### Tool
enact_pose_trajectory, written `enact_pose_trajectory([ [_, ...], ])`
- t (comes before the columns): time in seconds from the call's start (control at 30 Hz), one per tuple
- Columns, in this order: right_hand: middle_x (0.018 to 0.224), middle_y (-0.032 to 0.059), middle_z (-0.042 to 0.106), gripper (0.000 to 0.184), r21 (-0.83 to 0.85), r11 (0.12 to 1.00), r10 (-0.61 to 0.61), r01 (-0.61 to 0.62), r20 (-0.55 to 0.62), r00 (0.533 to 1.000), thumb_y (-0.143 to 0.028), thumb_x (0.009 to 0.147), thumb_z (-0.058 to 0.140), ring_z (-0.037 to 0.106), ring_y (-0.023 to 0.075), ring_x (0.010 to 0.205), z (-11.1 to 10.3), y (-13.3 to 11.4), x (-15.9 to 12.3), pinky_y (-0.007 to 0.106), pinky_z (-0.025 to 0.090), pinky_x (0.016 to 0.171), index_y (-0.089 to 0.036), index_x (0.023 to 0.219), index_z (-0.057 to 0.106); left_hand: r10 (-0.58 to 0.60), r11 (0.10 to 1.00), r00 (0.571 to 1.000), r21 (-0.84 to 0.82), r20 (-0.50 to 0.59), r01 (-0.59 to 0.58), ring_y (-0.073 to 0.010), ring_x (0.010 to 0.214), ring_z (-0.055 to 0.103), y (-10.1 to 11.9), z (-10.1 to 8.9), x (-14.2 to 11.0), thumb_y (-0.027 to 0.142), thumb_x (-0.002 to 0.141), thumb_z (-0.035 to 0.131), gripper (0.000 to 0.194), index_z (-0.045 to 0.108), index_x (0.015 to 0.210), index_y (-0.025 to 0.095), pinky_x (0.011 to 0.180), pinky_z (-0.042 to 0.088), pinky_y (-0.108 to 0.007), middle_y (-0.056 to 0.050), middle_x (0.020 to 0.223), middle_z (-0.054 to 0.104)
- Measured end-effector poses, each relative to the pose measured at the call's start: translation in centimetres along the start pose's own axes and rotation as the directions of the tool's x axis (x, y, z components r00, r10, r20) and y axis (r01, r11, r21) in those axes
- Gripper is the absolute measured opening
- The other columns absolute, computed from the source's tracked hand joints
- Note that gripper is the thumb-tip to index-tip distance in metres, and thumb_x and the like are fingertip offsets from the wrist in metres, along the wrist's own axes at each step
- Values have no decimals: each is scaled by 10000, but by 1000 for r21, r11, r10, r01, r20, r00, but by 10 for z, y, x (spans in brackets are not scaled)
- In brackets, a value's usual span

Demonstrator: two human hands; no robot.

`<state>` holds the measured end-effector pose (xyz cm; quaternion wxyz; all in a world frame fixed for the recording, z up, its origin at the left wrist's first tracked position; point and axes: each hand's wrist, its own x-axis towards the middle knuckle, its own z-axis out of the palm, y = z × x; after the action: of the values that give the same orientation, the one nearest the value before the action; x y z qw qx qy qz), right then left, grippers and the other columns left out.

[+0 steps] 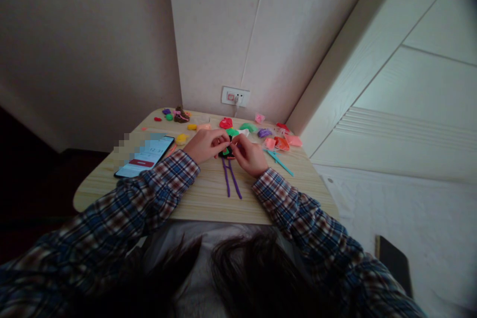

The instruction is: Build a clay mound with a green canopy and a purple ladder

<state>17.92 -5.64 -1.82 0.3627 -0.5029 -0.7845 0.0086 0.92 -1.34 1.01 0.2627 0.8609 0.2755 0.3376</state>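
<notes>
Over the middle of the table my left hand (207, 145) and my right hand (250, 156) meet, fingertips pinched close together. Whatever sits between the fingertips is too small to make out. Right beneath them lies a black clay piece (225, 154) with green bits on it, partly covered by my fingers. Two thin purple clay strips (233, 179) run from it toward the table's front edge. Just beyond the fingers is a bright green piece (232, 131). A turquoise plastic modelling tool (280, 162) lies to the right of my right hand.
Along the back of the wooden table (201, 203) lie several clay lumps and packets, among them a red one (225, 122), a purple one (265, 132) and an orange one (282, 143). A brown clay figure (181, 115) stands back left. A phone (147, 156) rests by my left sleeve.
</notes>
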Motion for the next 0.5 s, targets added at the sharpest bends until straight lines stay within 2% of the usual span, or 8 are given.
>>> enact_pose_trajectory([
  [0.23, 620, -21, 592, 94, 36, 999, -1, 3, -44, 999, -284, 893, 426, 511, 108, 463, 1, 1, 0, 217, 332, 475, -201, 908, 468, 18, 1000, 1000, 12, 5, -18, -83, 438, 548, 0, 0, 0, 261, 791, 537, 138, 569, 791, 127, 423, 414, -169, 5, 635, 602],
  [0.5, 646, -7, 612, 123, 23, 1000, -4, 5, -47, 999, -289, 906, 396, 543, 126, 512, 0, 1, 1, 219, 356, 504, -203, 931, 480, 4, 1000, 1000, 12, 23, -4, -84, 439, 561, -2, 1, 1, 255, 781, 549, 137, 571, 797, 120, 422, 421, -165, 0, 651, 608],
])
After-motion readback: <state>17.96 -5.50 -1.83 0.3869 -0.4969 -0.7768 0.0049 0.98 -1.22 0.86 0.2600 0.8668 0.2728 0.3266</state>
